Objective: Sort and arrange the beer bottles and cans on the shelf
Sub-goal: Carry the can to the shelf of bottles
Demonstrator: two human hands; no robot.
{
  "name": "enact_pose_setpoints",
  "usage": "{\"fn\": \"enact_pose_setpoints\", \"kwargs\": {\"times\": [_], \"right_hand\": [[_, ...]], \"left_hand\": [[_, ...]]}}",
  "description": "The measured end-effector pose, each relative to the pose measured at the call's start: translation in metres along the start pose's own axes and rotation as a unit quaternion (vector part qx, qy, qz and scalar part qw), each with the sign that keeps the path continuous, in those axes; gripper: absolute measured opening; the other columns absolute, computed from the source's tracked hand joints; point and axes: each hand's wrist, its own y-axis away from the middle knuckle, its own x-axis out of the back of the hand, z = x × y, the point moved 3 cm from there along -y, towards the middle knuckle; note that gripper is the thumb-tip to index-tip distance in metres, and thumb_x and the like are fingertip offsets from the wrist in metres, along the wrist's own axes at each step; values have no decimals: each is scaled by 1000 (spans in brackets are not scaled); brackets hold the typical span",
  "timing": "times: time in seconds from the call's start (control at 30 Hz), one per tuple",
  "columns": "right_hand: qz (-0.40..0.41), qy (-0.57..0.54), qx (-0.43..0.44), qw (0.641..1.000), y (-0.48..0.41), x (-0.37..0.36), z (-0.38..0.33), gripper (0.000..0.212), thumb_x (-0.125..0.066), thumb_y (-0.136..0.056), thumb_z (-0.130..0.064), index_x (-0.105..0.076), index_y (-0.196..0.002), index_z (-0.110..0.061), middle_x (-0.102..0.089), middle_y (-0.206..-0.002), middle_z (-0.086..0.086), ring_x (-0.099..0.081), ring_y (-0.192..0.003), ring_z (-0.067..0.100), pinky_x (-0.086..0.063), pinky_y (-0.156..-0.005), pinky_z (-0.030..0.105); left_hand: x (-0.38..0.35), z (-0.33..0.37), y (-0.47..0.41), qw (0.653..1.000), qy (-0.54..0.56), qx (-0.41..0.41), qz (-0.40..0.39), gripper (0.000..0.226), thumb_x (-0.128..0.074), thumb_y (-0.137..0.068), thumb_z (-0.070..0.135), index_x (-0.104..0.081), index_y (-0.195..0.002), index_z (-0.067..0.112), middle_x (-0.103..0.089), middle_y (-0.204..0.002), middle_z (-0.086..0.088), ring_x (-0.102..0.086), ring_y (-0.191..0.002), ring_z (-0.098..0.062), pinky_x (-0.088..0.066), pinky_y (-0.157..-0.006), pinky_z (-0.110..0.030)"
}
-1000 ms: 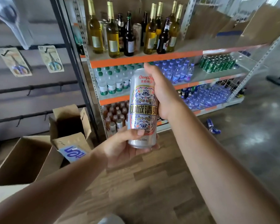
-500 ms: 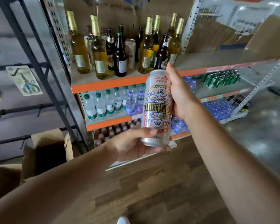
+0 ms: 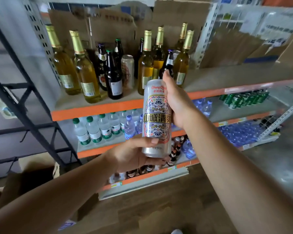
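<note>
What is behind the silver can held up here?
The can, in the left hand and right hand, covers part of the orange shelf edge and the water bottles below. A dark bottle rises above it. What stands directly behind is hidden.

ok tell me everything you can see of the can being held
The can is a tall, slim, silver metal beer can, held upright in front of the shelves. Red script near its top reads Chong Qing; below, an ornate red, blue and gold floral panel carries a dark band of large gold Chinese characters. It looks undented. The left hand grips its base, thumb across the front; the right hand wraps its upper right side.
</note>
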Motion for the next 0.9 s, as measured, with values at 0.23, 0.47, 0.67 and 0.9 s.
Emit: {"fn": "enact_pose_setpoints", "kwargs": {"times": [0.23,0.47,0.67,0.9], "right_hand": [[-64,13,25,998,-56,63,-41,50,-44,-92,-64,-65,-94,-18,-73,-80,7,-72,-70,21,-58,-69,34],[-131,25,3,991,-96,91,-48,51,-44,-92,-64,-70,-94,-21,-73,-92,9,-70,-91,26,-51,-96,51],[-193,25,13,981,-133,93,-51,47,-46,-91,-60,-72,-93,-21,-74,-93,7,-71,-90,23,-49,-98,48],[-208,117,63,969,-179,103,-55,47,-58,-61,-66,-73,-75,-24,-72,-75,-3,-68,-67,10,-51,-67,29]], "left_hand": [[-16,28,-87,998,-41,-37,33,75,-89,-48,44,-64,-109,10,-71,-100,-12,-70,-90,-26,-58,-77,-31],[-7,31,-132,996,29,-51,74,80,-91,-41,41,-62,-107,5,-71,-92,-14,-69,-76,-24,-58,-68,-30],[21,48,-156,995,-58,-34,70,83,-88,-46,43,-57,-117,12,-69,-103,-8,-67,-91,-23,-55,-79,-32],[63,73,-188,986,-136,-32,90,46,-68,-61,20,-62,-106,15,-69,-93,3,-64,-86,-13,-52,-73,-24]]}}
